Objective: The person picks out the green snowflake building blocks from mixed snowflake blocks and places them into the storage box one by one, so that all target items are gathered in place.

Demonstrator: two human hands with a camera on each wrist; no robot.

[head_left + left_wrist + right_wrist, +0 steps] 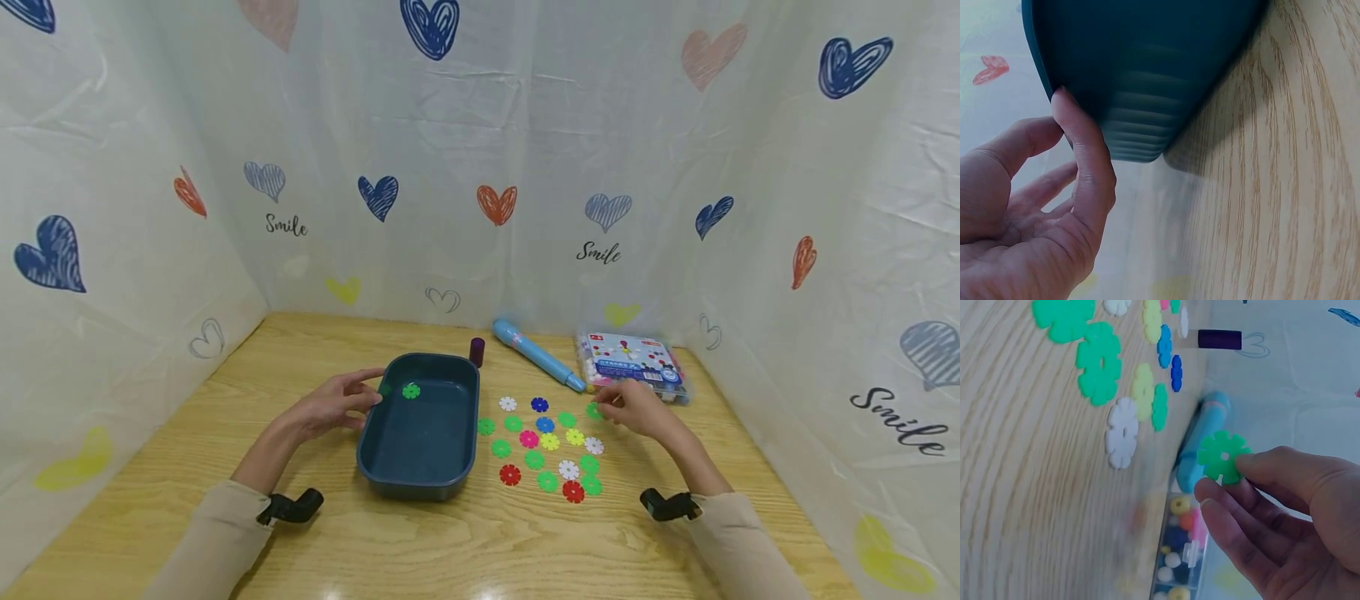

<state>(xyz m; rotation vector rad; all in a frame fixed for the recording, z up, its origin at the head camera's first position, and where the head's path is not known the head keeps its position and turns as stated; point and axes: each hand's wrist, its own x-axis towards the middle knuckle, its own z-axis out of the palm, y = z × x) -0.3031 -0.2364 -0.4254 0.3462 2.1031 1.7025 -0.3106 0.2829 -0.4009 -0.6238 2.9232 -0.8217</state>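
Note:
A dark teal rectangular tub (420,450) stands on the table, one green notched plastic disc (411,391) lying inside near its far end. My left hand (337,404) pinches the tub's left rim between thumb and finger; the left wrist view shows the thumb (1085,150) against the wall. In the right wrist view, my right hand (1279,519) pinches a green snowflake disc (1215,450) by its edge, at the far right of the loose discs. Those flat discs, among them a red disc (510,475) and a pink disc (528,439), lie spread right of the tub.
Behind the discs lies a light blue tapered tube (536,354). A clear box of beads (633,362) with a printed label sits at the back right. A small dark purple cylinder (477,352) stands by the tub's far right corner. Curtains enclose the table.

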